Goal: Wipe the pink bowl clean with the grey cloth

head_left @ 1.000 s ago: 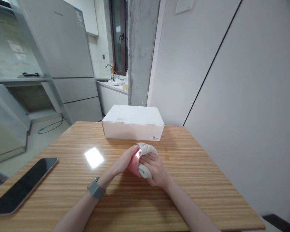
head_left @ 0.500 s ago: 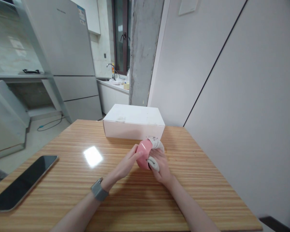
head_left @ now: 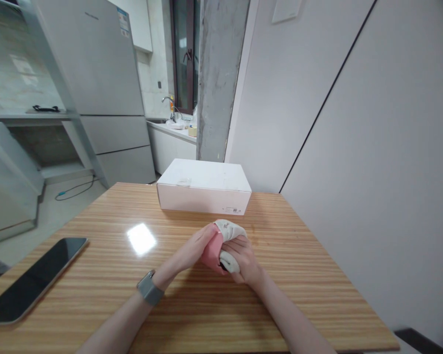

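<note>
In front of me, above the table, is a glossy pink curved shell (head_left: 211, 254) with a soft grey-white padded band (head_left: 232, 230) joined to it. My left hand (head_left: 196, 244) lies along the shell's left side, its fingers wrapped over the top. My right hand (head_left: 245, 255) is on the inner side, its fingers curled against the pale padding. A rolled end of this padding pokes out below the right fingers, beside a small dark spot. What kind of article it is, I cannot tell. Both hands partly hide it. A grey-banded watch (head_left: 150, 289) is on my left wrist.
A white closed box (head_left: 203, 196) lies behind the hands on the striped wooden table (head_left: 310, 295). To the left is a black-screened phone (head_left: 37, 278). A white wall (head_left: 354, 162) runs along the right. A fridge (head_left: 107, 73) and a sink counter stand beyond.
Both hands have brought the pink shell slightly nearer to me and turned it. More of the band's top shows, and the left fingers have moved up over the shell. The box's printed label is uncovered.
</note>
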Tool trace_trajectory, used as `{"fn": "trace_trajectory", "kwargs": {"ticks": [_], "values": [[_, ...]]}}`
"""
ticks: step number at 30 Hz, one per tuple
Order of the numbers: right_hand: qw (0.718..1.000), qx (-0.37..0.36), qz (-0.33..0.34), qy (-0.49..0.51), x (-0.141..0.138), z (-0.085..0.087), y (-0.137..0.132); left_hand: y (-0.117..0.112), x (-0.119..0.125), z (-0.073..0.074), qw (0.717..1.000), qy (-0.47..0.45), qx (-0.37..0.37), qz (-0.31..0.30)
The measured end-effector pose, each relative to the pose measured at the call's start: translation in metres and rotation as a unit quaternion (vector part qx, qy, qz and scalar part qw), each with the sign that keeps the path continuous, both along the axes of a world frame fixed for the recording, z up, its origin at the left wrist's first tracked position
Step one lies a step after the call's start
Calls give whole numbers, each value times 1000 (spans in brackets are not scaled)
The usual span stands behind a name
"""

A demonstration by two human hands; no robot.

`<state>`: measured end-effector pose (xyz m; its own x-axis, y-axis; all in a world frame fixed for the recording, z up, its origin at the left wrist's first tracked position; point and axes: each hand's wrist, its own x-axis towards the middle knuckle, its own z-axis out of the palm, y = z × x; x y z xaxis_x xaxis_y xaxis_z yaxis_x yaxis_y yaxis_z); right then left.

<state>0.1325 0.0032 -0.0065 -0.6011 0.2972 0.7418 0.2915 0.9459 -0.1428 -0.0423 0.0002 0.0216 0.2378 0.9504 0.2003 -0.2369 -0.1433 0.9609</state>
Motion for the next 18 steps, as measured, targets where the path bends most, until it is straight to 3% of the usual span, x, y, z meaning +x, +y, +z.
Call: {"fn": "trace_trajectory", "kwargs": {"ticks": [5, 10, 14, 18], "values": [[991, -83, -51, 92, 2, -6, 3, -6, 0, 1, 994, 90, 35, -42], [974, -87, -84, 193, 2, -17, 6, -7, 5, -11, 995, 31, 5, -92], [993, -7, -68, 92, 0, -12, 5, 3, 9, -22, 994, -74, -63, -57], [989, 148, -2, -26, -4, 1, 4, 12, 9, -19, 996, -56, -72, -19]]}}
